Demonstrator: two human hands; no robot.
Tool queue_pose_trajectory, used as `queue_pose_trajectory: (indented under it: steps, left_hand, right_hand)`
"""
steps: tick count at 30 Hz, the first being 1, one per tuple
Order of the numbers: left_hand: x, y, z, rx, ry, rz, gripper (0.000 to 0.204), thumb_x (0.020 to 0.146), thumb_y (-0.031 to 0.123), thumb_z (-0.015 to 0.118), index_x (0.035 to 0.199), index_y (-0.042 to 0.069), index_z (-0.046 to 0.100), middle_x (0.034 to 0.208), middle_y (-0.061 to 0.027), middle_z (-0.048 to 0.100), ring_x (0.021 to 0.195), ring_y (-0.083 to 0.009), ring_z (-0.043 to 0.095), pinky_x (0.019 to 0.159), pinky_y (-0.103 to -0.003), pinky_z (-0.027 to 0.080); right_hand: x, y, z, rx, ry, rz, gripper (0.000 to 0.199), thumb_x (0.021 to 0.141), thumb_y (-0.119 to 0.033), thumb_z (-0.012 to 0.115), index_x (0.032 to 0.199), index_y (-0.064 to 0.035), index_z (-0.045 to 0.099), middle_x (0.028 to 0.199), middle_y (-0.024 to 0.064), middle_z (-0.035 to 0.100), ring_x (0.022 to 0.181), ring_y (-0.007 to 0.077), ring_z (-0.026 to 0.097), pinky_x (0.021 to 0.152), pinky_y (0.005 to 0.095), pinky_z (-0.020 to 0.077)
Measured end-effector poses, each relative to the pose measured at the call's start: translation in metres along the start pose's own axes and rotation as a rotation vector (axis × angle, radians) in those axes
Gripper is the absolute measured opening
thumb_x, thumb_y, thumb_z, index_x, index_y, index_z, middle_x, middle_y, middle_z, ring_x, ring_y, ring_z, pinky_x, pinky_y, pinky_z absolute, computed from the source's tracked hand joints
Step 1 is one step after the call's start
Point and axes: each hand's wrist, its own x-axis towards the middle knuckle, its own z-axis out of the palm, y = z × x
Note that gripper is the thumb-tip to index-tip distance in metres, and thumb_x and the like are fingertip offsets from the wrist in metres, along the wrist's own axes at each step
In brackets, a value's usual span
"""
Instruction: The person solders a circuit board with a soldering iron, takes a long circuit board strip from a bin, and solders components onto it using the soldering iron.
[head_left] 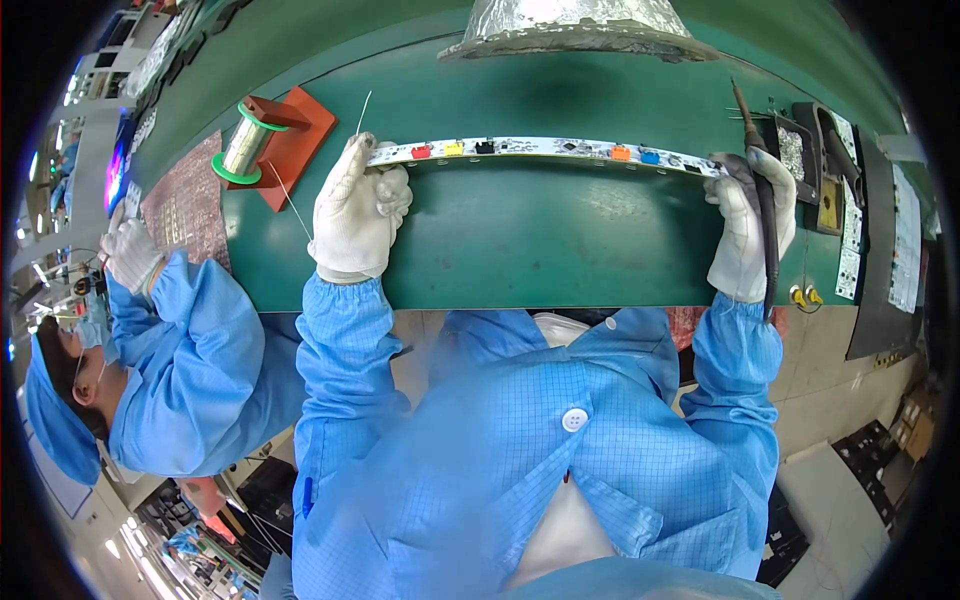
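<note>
Big green table [560, 240] in front of me. Silver foil hood [575, 25] at far edge. Co-worker in blue coat [190, 370] sits at my left. Long white strip board [545, 150] with small coloured parts lies across table, between my hands. My left hand [355, 210], white glove, pinches left end of board and thin wire [363, 112]. My right hand [748, 225], white glove, closed around soldering iron [762, 195], touches right end of board. Wire spool [245, 145] on red stand [295, 140], far left.

White printed label strips [905, 240] at bench's right edge; glowing magenta-blue screen [117, 160] far left.
</note>
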Motion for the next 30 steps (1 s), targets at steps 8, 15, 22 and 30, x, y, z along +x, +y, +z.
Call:
queue_pose_trajectory:
  steps: [8, 15, 22, 30]
  left_hand:
    - [0.005, -0.006, -0.004, 0.03, -0.1, 0.018, 0.018, 0.101, 0.025, 0.052, 0.107, 0.009, 0.058, 0.097, -0.0085, 0.058, 0.064, -0.0139, 0.044, 0.055, -0.025, 0.034]
    - [0.004, -0.005, -0.006, 0.017, -0.09, 0.024, 0.019, 0.101, 0.025, 0.051, 0.105, 0.008, 0.058, 0.097, -0.0086, 0.06, 0.065, -0.0137, 0.044, 0.055, -0.024, 0.035]
    - [0.004, -0.003, -0.002, 0.079, -0.028, 0.023, 0.017, 0.101, 0.024, 0.053, 0.104, 0.008, 0.057, 0.099, -0.0093, 0.06, 0.063, -0.0128, 0.044, 0.054, -0.023, 0.035]
    - [0.003, -0.002, -0.004, -0.129, -0.061, 0.004, 0.01, 0.095, 0.012, 0.06, 0.103, 0.007, 0.055, 0.11, -0.0104, 0.054, 0.089, -0.0217, 0.059, 0.075, -0.029, 0.053]
  right_hand:
    - [0.0, 0.004, -0.006, 0.021, 0.018, 0.003, 0.044, 0.087, -0.013, 0.067, 0.126, -0.0012, 0.051, 0.104, 0.0196, 0.067, 0.08, 0.0196, 0.066, 0.072, 0.0305, 0.0549]
    - [0.001, 0.004, -0.006, 0.073, 0.001, 0.022, 0.044, 0.086, -0.011, 0.066, 0.126, -0.0002, 0.051, 0.104, 0.0199, 0.066, 0.08, 0.02, 0.066, 0.072, 0.0304, 0.0539]
    - [0.002, 0.002, -0.006, 0.154, -0.019, 0.05, 0.044, 0.086, -0.005, 0.066, 0.127, -0.0017, 0.051, 0.104, 0.0221, 0.066, 0.081, 0.0204, 0.066, 0.07, 0.0299, 0.0546]
    - [0.003, 0.013, -0.007, 0.242, -0.044, 0.046, 0.046, 0.087, -0.004, 0.068, 0.129, -0.0031, 0.049, 0.109, 0.0258, 0.065, 0.092, 0.0271, 0.069, 0.077, 0.0409, 0.0606]
